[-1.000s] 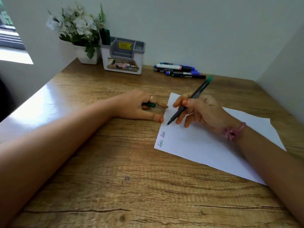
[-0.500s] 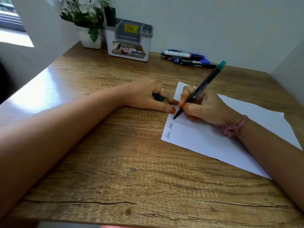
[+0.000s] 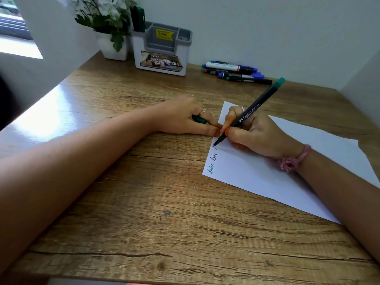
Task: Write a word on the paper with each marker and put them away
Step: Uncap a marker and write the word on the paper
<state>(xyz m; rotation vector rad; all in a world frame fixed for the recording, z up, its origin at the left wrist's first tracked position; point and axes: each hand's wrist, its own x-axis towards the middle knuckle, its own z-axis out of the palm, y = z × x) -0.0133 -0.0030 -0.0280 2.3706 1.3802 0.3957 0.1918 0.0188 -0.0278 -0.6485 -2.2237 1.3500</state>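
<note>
My right hand [image 3: 255, 132] grips a black marker [image 3: 251, 111] with a green end, its tip touching the left edge of the white paper [image 3: 287, 171]. Two green words and a fresh short stroke run along that edge. My left hand [image 3: 185, 118] rests on the desk beside the paper, its fingers curled round the green cap [image 3: 199, 119], its thumb tip at the paper's edge. Several more markers [image 3: 234, 72] lie in a row at the back. A white and grey pen holder [image 3: 162, 50] stands at the back with two dark markers [image 3: 138, 18] in it.
A white pot of white flowers [image 3: 109, 27] stands left of the holder. Walls close the wooden desk [image 3: 144, 212] at the back and on the right. The desk's front edge runs along the bottom of the view.
My right hand brought the marker down from above the paper and its tip now touches the sheet, with a short new stroke above the two words. My left hand stayed put.
</note>
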